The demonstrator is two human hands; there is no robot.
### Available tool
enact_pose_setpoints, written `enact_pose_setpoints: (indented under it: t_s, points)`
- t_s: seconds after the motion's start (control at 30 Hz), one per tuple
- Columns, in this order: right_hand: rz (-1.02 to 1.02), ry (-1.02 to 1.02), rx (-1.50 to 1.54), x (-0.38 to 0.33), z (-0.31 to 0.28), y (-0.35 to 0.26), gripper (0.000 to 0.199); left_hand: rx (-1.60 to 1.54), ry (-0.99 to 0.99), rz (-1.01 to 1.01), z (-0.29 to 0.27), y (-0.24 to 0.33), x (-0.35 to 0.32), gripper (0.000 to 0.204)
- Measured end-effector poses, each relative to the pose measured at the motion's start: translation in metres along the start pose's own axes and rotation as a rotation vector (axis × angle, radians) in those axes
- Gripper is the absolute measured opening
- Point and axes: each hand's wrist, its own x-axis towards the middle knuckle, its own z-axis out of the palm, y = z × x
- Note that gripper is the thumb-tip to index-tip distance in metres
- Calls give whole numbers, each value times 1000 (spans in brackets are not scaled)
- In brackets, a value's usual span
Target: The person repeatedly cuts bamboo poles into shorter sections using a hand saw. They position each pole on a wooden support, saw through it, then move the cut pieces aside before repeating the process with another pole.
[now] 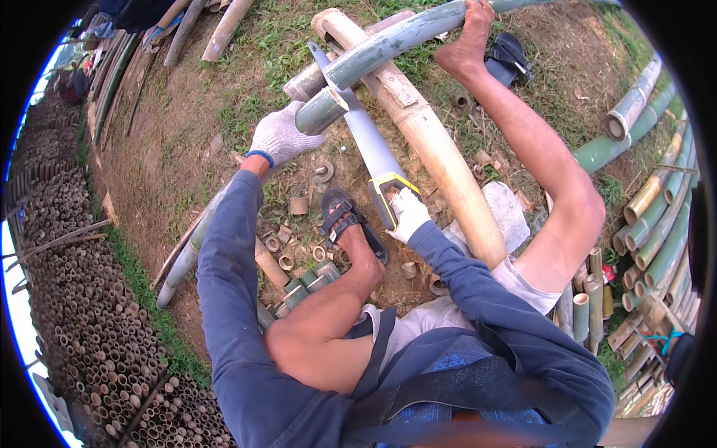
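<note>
In a white knit glove, my left hand [278, 139] is closed round a short green bamboo piece [320, 110], its pale cut end facing right. My right hand [408, 215], gloved too, grips the black and yellow handle of a hand saw [370, 142]. The saw's blade points up and away, passing between the short piece and the end of a long green bamboo pole [403, 41]. That pole lies across a thick tan bamboo log [429, 138]. My bare right foot [464, 45] presses on the pole.
Cut bamboo rings [286, 261] lie near my sandalled left foot [347, 224]. An empty sandal [509, 58] rests beyond my right leg. Many short bamboo pieces [112, 336] are stacked at the left. Green poles [661, 224] pile up at the right.
</note>
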Motion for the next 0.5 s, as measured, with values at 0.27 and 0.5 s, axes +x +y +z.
enact_pose_setpoints:
  t_s: [0.27, 0.5]
  points:
    - [-41, -6, 355, 24, -50, -6, 97, -239, -207, 88, 2, 41, -77, 80]
    - [-178, -19, 996, 37, -78, -59, 111, -331, -411, 183, 26, 70, -128, 80]
